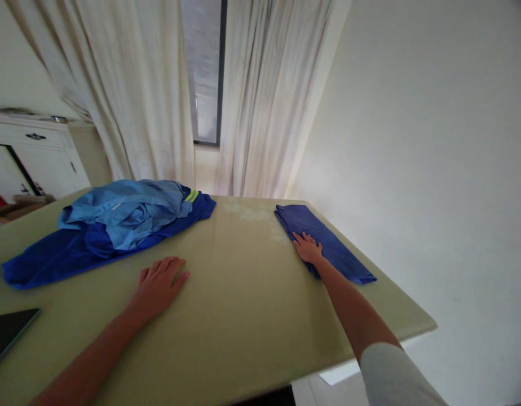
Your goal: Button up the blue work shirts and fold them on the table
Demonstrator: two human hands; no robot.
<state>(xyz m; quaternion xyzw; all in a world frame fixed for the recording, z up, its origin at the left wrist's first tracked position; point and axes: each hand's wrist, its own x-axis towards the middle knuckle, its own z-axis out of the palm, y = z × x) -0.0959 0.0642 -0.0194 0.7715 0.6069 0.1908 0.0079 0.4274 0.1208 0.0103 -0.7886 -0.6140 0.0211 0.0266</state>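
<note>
My left hand (159,285) lies flat on the pale green table (243,293), fingers stretched out and holding nothing, just in front of a heap of blue clothes (112,225). My right hand (308,248) rests open, palm down, on the near left edge of a folded dark blue cloth (328,242) at the table's right side. The heap has a light blue garment on top of a darker blue one with a yellow-green stripe.
A dark flat object (7,332) lies at the table's near left edge. Cream curtains (260,101) and a window stand behind the table, a white cabinet (32,158) at the far left, and a white wall (433,169) close along the right.
</note>
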